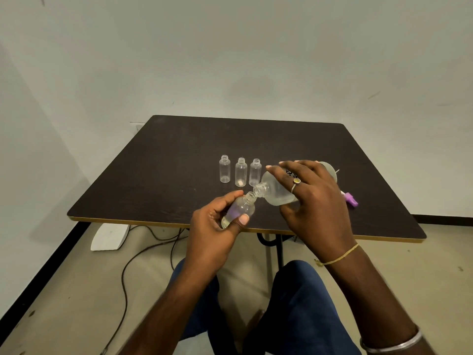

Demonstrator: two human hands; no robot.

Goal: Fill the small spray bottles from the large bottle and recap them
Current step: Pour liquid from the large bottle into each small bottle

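The left hand [217, 226] is gripping a small bottle [242, 207] of clear plastic, thumb on its near side and fingers curled round the far side, tilting its threaded neck up and to the right. A pale label with a purple tint is showing through the rounded body. The right hand [312, 198] is wrapping over the large bottle [277, 187], a frosted, translucent, round-shouldered one, and holding it nearly on its side above the table [158, 175]. Its ribbed open mouth is pointing down and left, sitting just against the small bottle's mouth. Black lettering is peeking out between the fingers. A ring [296, 181] with a yellow stone is sitting on one finger, a thin gold-coloured thread is circling the right wrist, and a silvery bangle [391, 344] is lying further up the arm.

Behind the hands, three empty bottles [240, 172] are standing upright in a row, uncapped, smooth-walled cylinders with screw necks. The middle one is holding a small pale speck at its base. To the right, a purple cap [350, 200] is lying on the tabletop, partly hidden by the right hand. The table is a dark, matte, wood-grained slab with rounded corners and a thin gold edge band.
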